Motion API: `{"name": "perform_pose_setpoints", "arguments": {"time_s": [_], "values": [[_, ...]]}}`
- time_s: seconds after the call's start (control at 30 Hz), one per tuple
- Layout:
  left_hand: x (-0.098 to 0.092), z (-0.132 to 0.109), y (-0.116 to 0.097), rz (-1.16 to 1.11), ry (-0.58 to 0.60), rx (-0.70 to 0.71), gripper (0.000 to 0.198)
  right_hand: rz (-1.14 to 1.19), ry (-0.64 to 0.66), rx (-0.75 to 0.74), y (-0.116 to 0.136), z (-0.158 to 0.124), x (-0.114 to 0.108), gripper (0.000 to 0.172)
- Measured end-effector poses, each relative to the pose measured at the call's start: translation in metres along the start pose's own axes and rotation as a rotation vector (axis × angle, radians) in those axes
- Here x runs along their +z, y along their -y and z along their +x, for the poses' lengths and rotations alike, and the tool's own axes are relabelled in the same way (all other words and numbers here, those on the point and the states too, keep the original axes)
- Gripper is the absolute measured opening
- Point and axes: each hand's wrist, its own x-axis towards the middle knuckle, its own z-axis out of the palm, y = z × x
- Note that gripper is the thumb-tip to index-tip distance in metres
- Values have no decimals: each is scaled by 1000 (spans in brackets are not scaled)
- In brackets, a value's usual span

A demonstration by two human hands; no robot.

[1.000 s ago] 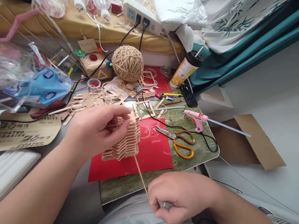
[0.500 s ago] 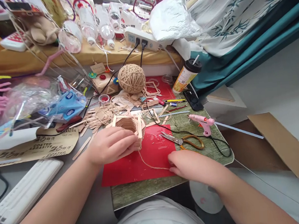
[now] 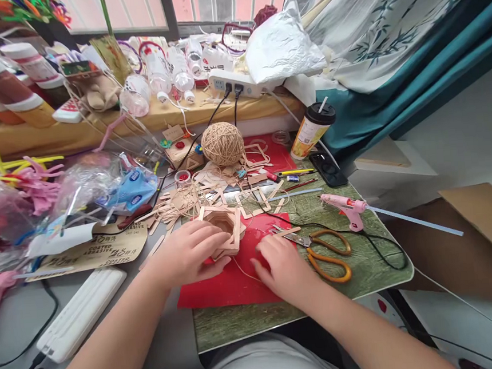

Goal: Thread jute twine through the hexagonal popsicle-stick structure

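Observation:
A hollow, many-sided container of stacked wooden sticks [image 3: 233, 235] stands on red paper [image 3: 221, 290]. My left hand [image 3: 195, 251] is wrapped round its left side, fingers on the near rim. To its right, my right hand [image 3: 276, 262] hovers over the paper with curled, parted fingers and nothing seen between them. A thin twine [image 3: 245, 272] runs from the container's base toward my right hand; its far end is hidden. Orange-handled scissors [image 3: 327, 249] lie just right of that hand, with a loose wooden stick [image 3: 288, 232] across the blades.
A pink glue gun [image 3: 351, 208] with a long glue stick lies at right, its black cable looping below. Behind are a twine ball [image 3: 222, 144], a pile of wooden sticks [image 3: 174, 205], a drink cup [image 3: 312, 130] and a phone [image 3: 328, 168]. A white power strip [image 3: 83, 313] lies left.
My right hand has moved left toward the container, and its fingers have parted. The container now tilts more toward the view. A stick now shows across the scissors. The camera view has shifted.

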Motion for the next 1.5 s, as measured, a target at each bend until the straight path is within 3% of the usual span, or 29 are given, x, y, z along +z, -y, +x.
{"name": "perform_pose_setpoints", "arguments": {"time_s": [0.1, 0.2, 0.4, 0.6, 0.77, 1.07, 1.17, 1.27, 1.33, 1.4, 1.5], "values": [[-9, -3, 2, 32, 79, -118, 50, -9, 138, 93, 18, 2, 10, 21], [-8, -8, 4, 54, 117, -122, 53, -45, 201, 138, 27, 10, 17, 25], [5, -16, 4, 105, 96, -82, 27, -36, 238, 113, 30, 18, 27, 16], [9, -19, 0, 172, 60, -112, 24, -23, 217, 50, 34, 10, 30, 14], [10, -20, 0, 175, 79, -150, 22, 17, 279, -53, 42, -6, 29, 9], [6, -22, 4, 120, 68, -144, 19, 93, 339, -49, 41, -18, 20, 6], [4, -23, 7, 80, 68, -137, 21, 239, 287, 9, 20, -1, -1, 17], [2, -23, 9, 62, 72, -112, 23, 453, 24, 60, -9, 39, -22, 15], [2, -23, 10, 53, 67, -108, 23, 545, -80, 17, -25, 73, -28, 33], [1, -22, 11, 43, 56, -113, 23, 588, -31, -26, -33, 104, -26, 44], [0, -21, 13, 40, 63, -116, 24, 651, 103, -36, -36, 129, -14, 31]]}}
